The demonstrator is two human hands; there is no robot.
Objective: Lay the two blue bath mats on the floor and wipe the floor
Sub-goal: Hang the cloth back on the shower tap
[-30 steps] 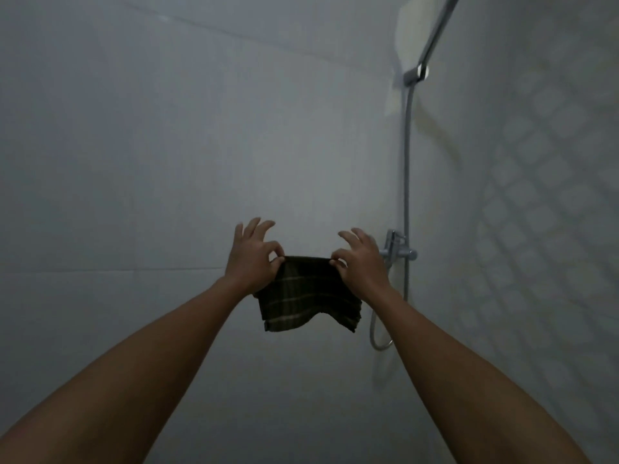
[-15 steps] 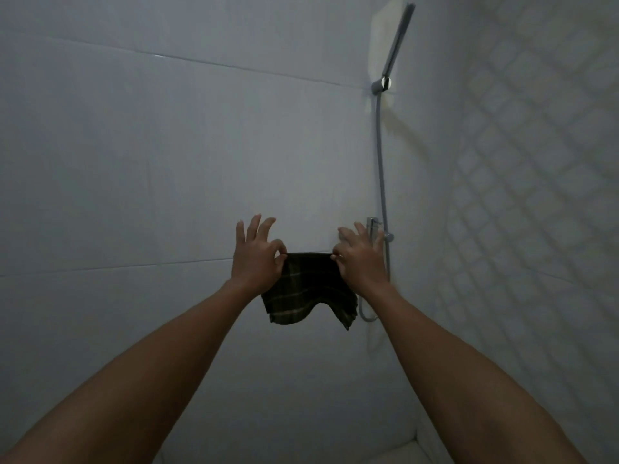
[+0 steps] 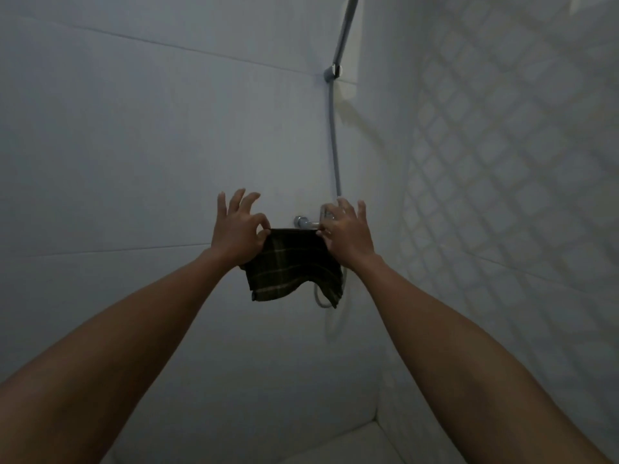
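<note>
Hanging dead centre, one dark plaid cloth [image 3: 292, 266] is stretched out by its top edge in front of the pale wall [image 3: 134, 162], its lower hem drooping and curling toward 5 o'clock. One cloth only, dark with thin light stripes crossing it; no label or writing can be read on it in this dim light.

At the cloth's 9 o'clock corner, the left hand [image 3: 236, 232] pinches the fabric between thumb and forefinger, the other three fingers fanned up and free. At the 3 o'clock corner, the right hand [image 3: 346, 234] pinches the opposite top corner the same way, its spare fingers lifted. Two hands, two bare forearms, both reaching in from 7 and 5 o'clock.

Just behind the top edge, between the two hands, one chrome tap fitting [image 3: 306, 222] peeks out from the wall; whether the cloth touches it cannot be told. From behind the right hand one grey shower hose [image 3: 333, 139] climbs toward 12 o'clock to a single chrome bracket [image 3: 333, 72], where a shower handle [image 3: 346, 25] slants up out of frame. A loop of hose shows below the cloth at 5 o'clock.

Out at 3 o'clock, the side wall [image 3: 502, 162] carries a raised diamond lattice pattern. Down at 6 o'clock, a pale strip of floor [image 3: 351, 443] shows in the corner. No brand marks are legible anywhere.
</note>
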